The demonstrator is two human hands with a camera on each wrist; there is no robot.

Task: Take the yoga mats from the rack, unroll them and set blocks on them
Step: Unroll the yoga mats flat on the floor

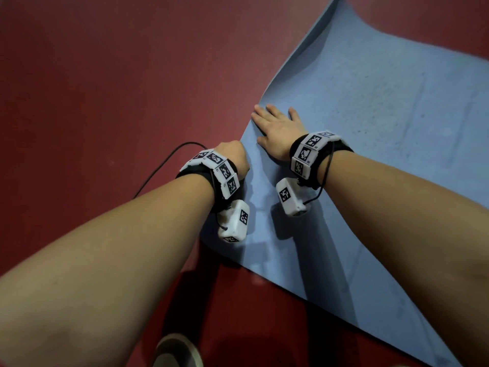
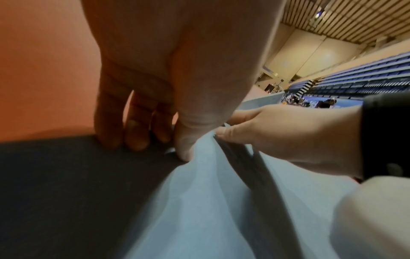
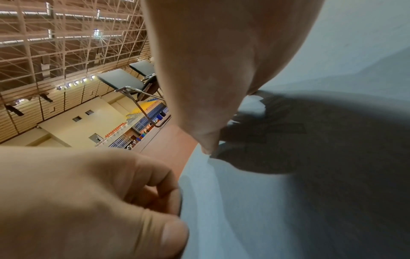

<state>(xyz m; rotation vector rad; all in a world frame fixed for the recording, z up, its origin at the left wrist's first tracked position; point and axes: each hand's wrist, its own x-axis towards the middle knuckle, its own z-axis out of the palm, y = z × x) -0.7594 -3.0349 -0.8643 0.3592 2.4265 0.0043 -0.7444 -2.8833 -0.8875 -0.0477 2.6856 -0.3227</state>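
- One light blue foam yoga mat lies mostly unrolled on the dark red sports floor; its far end humps up in a wave, so it is not yet flat.
- The left hand pinches the mat's near long edge, thumb on top and fingers curled beneath it.
- The right hand lies spread and flat on the mat just beside that edge, pressing it down and holding nothing.
- By my reading the step in hand is tugging and smoothing this mat flat. No blocks, rack or other mats show in any view, so setting the blocks, and any further mats, seems still to come.
- The head view alone shows the mat's whole sprawl, the raised far end, a black cable on the floor and a shoe tip at the bottom edge.
- The left wrist view shows the fingers tucked under the edge, hidden from above, with tiered blue seats far behind.
- The right wrist view adds folding chairs and a latticed ceiling.
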